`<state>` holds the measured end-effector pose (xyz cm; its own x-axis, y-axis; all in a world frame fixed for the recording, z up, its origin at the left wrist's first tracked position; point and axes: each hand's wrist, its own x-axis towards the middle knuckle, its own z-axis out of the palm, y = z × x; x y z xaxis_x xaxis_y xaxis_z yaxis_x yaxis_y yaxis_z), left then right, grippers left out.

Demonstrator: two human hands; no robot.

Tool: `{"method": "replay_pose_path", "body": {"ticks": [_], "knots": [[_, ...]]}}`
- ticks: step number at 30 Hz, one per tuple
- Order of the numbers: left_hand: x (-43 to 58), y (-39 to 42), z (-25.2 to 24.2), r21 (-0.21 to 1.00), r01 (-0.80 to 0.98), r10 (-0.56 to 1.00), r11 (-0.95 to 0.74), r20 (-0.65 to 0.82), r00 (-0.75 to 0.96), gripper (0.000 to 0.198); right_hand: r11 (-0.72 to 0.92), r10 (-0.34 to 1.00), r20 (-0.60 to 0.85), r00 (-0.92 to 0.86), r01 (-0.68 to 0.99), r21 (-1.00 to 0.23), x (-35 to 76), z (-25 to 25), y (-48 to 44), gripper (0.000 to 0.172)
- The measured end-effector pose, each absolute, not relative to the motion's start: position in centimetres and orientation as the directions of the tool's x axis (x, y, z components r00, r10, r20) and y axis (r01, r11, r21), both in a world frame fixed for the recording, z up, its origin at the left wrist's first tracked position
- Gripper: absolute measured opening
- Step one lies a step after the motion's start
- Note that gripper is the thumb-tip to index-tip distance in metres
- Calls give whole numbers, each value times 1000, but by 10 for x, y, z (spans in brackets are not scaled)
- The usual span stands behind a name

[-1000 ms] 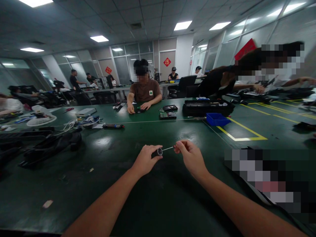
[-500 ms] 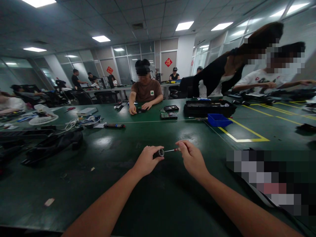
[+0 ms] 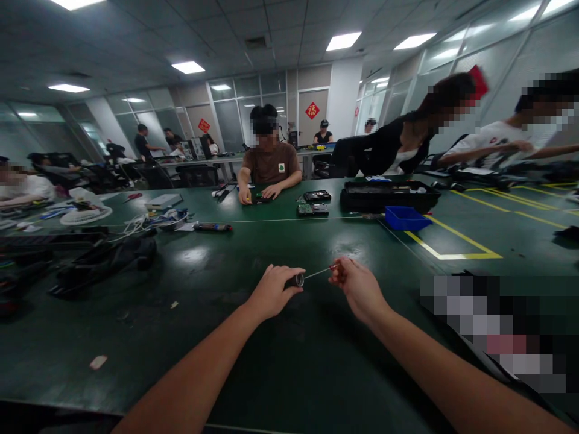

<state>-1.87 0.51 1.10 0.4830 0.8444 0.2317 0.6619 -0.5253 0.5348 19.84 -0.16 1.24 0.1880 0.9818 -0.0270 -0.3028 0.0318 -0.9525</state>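
Observation:
My left hand is closed around a small dark round part with a pale metallic ring at its open end, which faces right. The rest of that part is hidden by my fingers. In my right hand is a screwdriver, gripped by its reddish handle, its thin shaft slanting down to the left. The tip meets the ringed end of the part; whether it sits inside cannot be made out. Both hands are held above the green table.
A blue bin and a long black tray stand at the back right. Circuit boards lie near a person seated opposite. To the left are a dark cylindrical tool, a white fan and black casings.
My right hand has turned and its fingers have shifted on the handle. The screwdriver shaft now slants more steeply. The person in black at the right has leaned lower.

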Motion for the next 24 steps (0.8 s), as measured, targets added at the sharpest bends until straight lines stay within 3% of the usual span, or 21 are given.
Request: {"method": "replay_pose_path", "body": {"ticks": [4, 13, 19, 24], "knots": [[-18, 4, 10, 560, 659, 858, -502, 228, 460, 43, 138, 973, 104, 208, -158, -978, 197, 10, -4, 30], [-16, 2, 14, 555, 665, 861, -500, 234, 452, 40, 228, 955, 228, 192, 21, -973, 196, 13, -7, 38], [-16, 3, 13, 571, 656, 865, -493, 242, 439, 39, 219, 946, 288, 147, 365, -905, 198, 38, -21, 41], [-15, 4, 10, 558, 666, 865, -495, 244, 439, 35, 342, 919, 391, 57, 380, -859, 199, 34, -21, 25]]}}
